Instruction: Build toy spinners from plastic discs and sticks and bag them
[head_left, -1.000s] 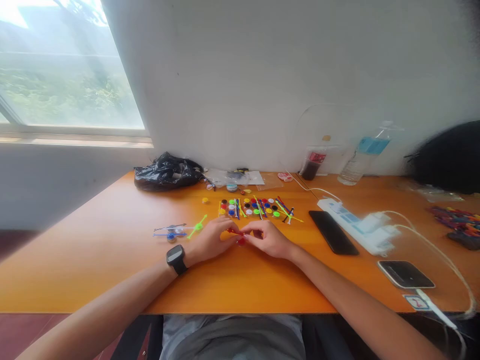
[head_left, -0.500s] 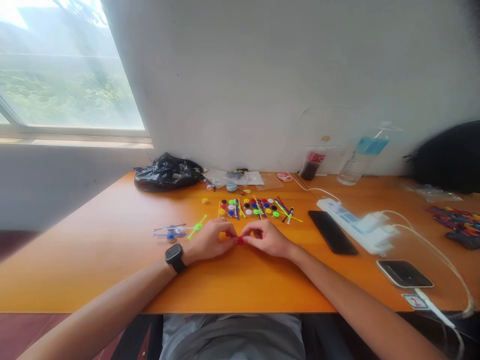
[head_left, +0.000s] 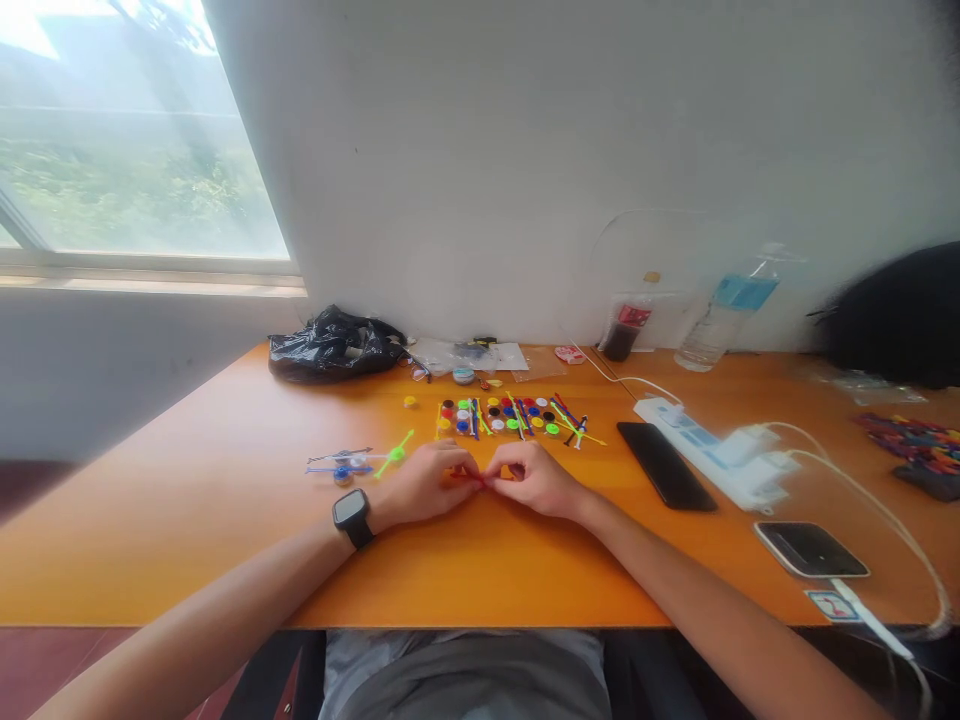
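My left hand (head_left: 431,482), with a black watch (head_left: 351,510) at the wrist, is closed with thumb and fingertips pinched together. Its fingertips meet those of my right hand (head_left: 538,480), also pinching. Between them is a small red plastic spinner (head_left: 480,481); a thin red pointer part shows, and the fingers cover most of it. Left of my left hand lie a green arrow spinner (head_left: 397,455) and a blue one (head_left: 343,472), beside white and dark ones. Beyond the hands, several round coloured spinner bases (head_left: 512,425) and loose arrow pointers (head_left: 577,425) lie in groups.
A black plastic bag (head_left: 334,345) sits at the back left. To the right are a black phone (head_left: 665,466), a white power strip (head_left: 701,450) with chargers, and a second device (head_left: 810,548) on a cable. A cola bottle (head_left: 627,330) and a water bottle (head_left: 724,315) stand by the wall.
The red piece has turned between the fingertips: its round part showed before, and now mostly a thin strip does. Both hands have stayed in nearly the same place.
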